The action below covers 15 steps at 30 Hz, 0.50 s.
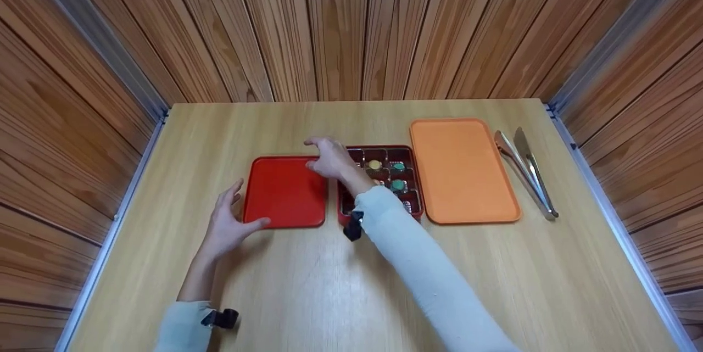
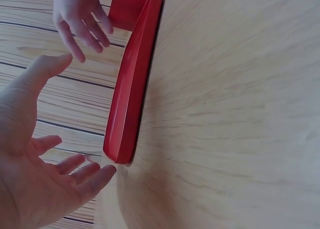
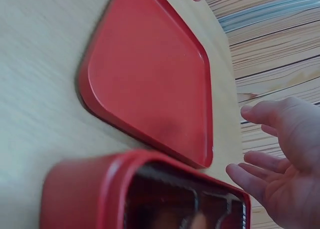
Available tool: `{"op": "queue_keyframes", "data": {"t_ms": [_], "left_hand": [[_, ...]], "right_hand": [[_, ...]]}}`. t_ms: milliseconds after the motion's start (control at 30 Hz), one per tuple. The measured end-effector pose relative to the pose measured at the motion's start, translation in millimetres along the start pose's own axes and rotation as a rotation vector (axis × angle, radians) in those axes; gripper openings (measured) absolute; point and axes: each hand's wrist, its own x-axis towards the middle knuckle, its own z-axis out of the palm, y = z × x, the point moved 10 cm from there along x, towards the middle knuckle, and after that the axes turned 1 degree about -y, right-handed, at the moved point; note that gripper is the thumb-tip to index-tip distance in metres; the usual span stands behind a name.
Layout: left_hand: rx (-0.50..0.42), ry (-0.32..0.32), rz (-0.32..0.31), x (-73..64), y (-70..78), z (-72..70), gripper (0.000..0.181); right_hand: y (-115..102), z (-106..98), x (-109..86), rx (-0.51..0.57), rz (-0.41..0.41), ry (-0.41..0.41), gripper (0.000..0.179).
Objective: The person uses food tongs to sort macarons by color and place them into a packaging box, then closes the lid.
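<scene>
A flat red square lid (image 1: pixel 285 193) lies on the table, left of a red compartment box (image 1: pixel 416 184). My left hand (image 1: pixel 226 225) is beside the lid's left edge, fingers spread and holding nothing. In the left wrist view the left hand (image 2: pixel 45 154) is apart from the lid (image 2: pixel 132 89). My right hand (image 1: pixel 331 158) reaches over the box's left side towards the lid's far right corner. The right wrist view shows that right hand (image 3: pixel 285 154) with parted fingers and nothing in its grasp. Small green pieces (image 1: pixel 398 185) and a yellowish piece (image 1: pixel 374 165) sit in box compartments; my right arm hides others.
An orange tray (image 1: pixel 464 171) lies right of the box. Beyond it are metal tongs (image 1: pixel 527 176), placed at a slant on the wooden table (image 1: pixel 307 286). Wood-plank walls (image 1: pixel 340 28) close off the back and both sides.
</scene>
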Motion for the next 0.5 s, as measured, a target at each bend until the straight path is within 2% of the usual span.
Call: {"op": "queue_keyframes", "data": {"t_ms": [67, 200, 267, 500], "left_hand": [[-0.018, 0.002, -0.005, -2.2, -1.4, -0.2, 0.121], [-0.045, -0.001, -0.017, -4.6, -4.5, 1.6, 0.121], [-0.052, -0.002, -0.021, -4.2, -6.2, 2.8, 0.119], [-0.052, 0.001, -0.036, -3.3, -11.7, 2.5, 0.116]], "right_hand": [[2.6, 6.7, 2.3, 0.007, 0.041, -0.019, 0.06], [35.0, 33.2, 31.9, -0.007, 0.072, -0.015, 0.062], [42.9, 42.6, 40.8, -0.007, 0.065, -0.015, 0.064], [32.9, 54.6, 40.2, -0.028, 0.062, -0.035, 0.073]]}}
